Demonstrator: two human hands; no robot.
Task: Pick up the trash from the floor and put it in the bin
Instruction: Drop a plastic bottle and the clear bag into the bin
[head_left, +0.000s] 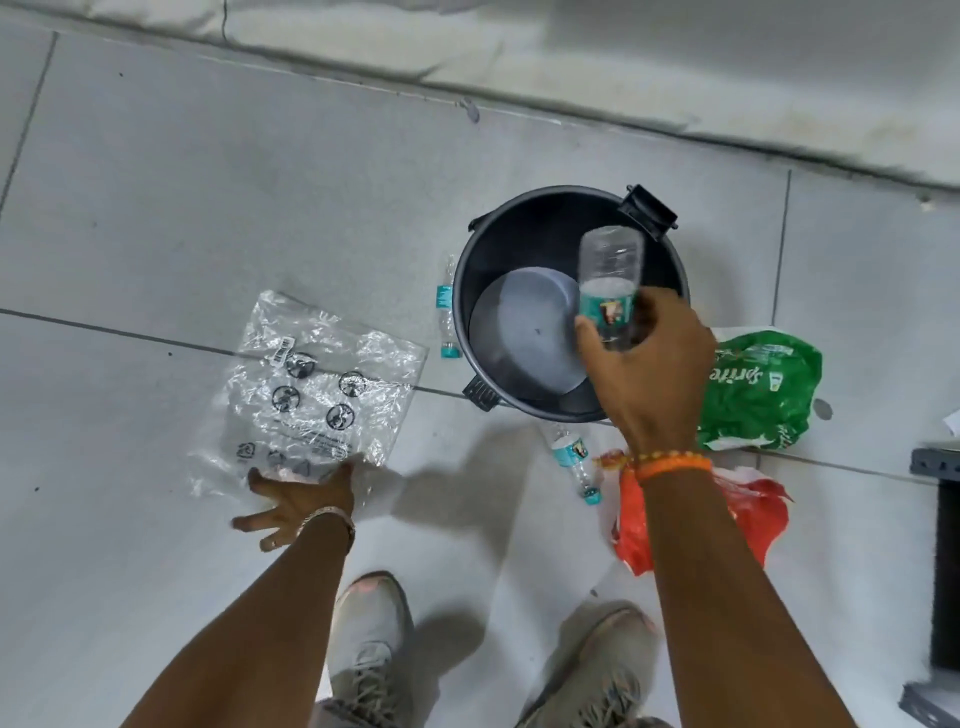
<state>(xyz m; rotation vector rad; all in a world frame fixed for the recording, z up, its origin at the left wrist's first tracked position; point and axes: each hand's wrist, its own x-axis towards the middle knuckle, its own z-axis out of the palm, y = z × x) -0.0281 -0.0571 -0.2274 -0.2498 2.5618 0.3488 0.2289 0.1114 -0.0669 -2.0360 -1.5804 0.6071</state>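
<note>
A round black bin (498, 244) stands on the tiled floor, with a grey disc lying inside it. My right hand (652, 364) grips a clear plastic bottle (610, 270) with a teal label, bottom end up, over the bin's right side. My left hand (298, 506) reaches down with fingers spread, touching the near edge of a crumpled clear plastic bag (317, 395) printed with black symbols. Two more small bottles lie on the floor: one (445, 312) against the bin's left side, the other (571, 460) just in front of the bin.
A crumpled green Sprite wrapper (763, 395) lies right of the bin, and a red-orange plastic bag (753, 514) sits under my right forearm. My two grey shoes (371, 639) are at the bottom. A dark grey rack (940, 571) stands at the right edge; a wall base runs along the top.
</note>
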